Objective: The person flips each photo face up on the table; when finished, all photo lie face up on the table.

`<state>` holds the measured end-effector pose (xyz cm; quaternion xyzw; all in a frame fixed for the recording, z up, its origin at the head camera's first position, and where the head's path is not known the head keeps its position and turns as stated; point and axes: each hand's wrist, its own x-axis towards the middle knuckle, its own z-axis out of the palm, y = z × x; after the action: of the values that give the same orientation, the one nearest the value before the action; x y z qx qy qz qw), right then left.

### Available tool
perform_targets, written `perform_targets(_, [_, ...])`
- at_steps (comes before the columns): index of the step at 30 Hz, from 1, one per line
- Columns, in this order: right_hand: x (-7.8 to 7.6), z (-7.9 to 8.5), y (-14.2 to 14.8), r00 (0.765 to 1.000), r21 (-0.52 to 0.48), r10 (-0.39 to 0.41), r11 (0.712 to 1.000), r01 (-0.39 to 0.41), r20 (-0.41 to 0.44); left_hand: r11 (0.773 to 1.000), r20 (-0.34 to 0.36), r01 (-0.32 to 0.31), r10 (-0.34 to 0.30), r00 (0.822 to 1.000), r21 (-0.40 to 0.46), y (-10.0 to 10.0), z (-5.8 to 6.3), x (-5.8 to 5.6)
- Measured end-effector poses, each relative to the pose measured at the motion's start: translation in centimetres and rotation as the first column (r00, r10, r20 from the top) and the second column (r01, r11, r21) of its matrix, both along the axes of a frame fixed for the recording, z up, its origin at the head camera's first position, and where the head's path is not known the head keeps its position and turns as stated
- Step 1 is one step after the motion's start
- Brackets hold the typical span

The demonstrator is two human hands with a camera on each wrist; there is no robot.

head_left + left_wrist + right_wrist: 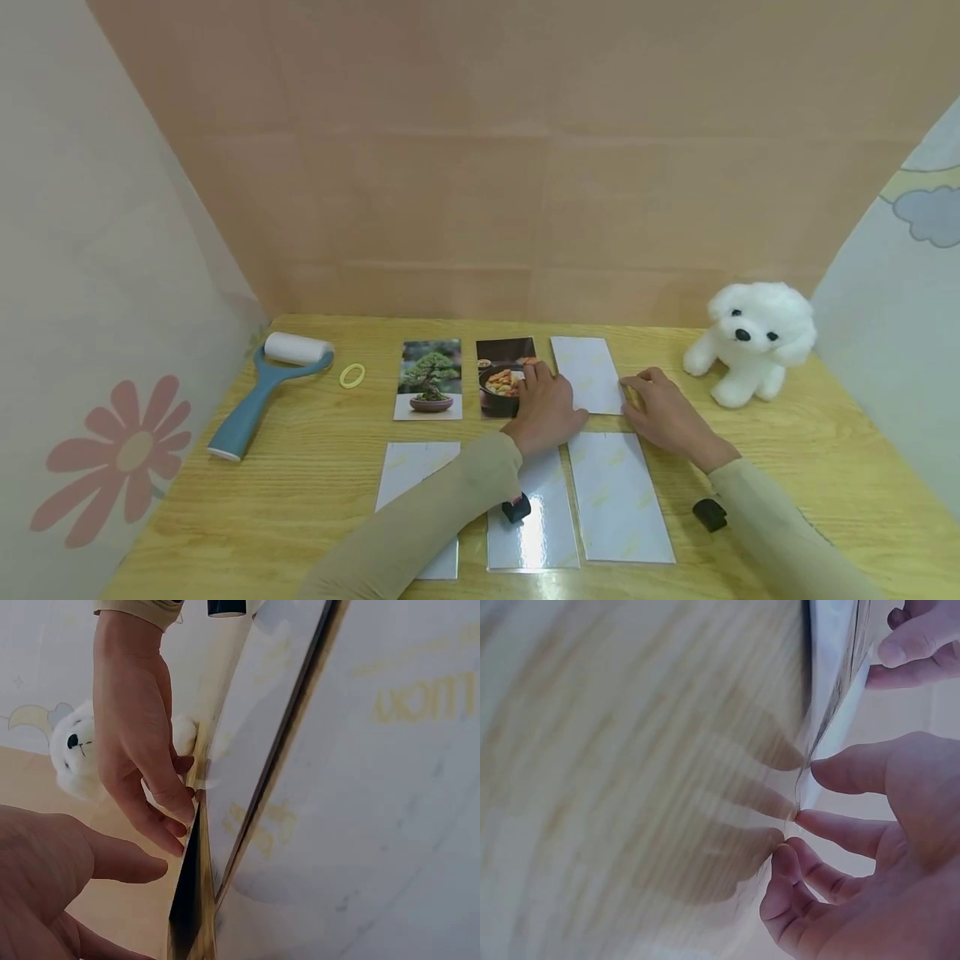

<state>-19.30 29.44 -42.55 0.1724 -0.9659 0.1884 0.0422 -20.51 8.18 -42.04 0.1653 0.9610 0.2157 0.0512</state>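
The left hand (pixel 546 412) is loosely spread and grasps nothing, its fingers over the right part of a glossy rectangular photo card of food in a dark round pot (pixel 498 383) and its thumb by the lower left of a white-backed rectangular card with faint yellow print (pixel 585 371); whether those fingers actually touch the food card is hard to tell from above. The right hand (pixel 667 412) is unclenched, thumb and fingertips set against the right edge of that white-backed card, which lies at the right end of the far row on the pale yellow wood-grain surface (pixel 300 492); the food card is in the middle of this row, and a glossy photo card of a green bonsai in a shallow pot (pixel 429 379) is at its left end.

Nearer the person lie three more white-backed cards (pixel 622 500); the left sleeve (pixel 442 492), beige, crosses the left and middle ones. Far left rests a paint-roller-shaped tool with a blue forked handle and white cylinder (pixel 251 412); beside it is a thin pale yellow ring (pixel 342 382); a fluffy white plush dog (pixel 746 371) sits beyond the right hand.
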Motion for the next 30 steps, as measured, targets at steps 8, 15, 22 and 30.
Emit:
perform_targets(8, [-0.1,-0.1,-0.1,0.999,-0.062,0.013,0.998,-0.011,0.037,0.996,0.026,-0.016,0.013,1.000,0.088,-0.2,0.2,0.3])
perform_targets(15, [-0.3,0.3,-0.8,0.999,-0.141,0.006,0.990,-0.001,0.042,0.975,0.035,-0.038,0.031,0.999,0.217,0.0,0.4,0.2])
perform_targets(22, [0.0,1.6,-1.7,0.993,-0.212,-0.046,0.975,0.068,0.108,0.924,0.037,-0.024,0.010,0.999,0.381,0.6,1.0,0.2])
perform_targets(30, [-0.1,3.2,-2.2,0.964,-0.228,-0.106,0.960,0.163,0.242,0.845,0.081,-0.006,-0.045,0.996,0.535,0.9,1.2,0.4])
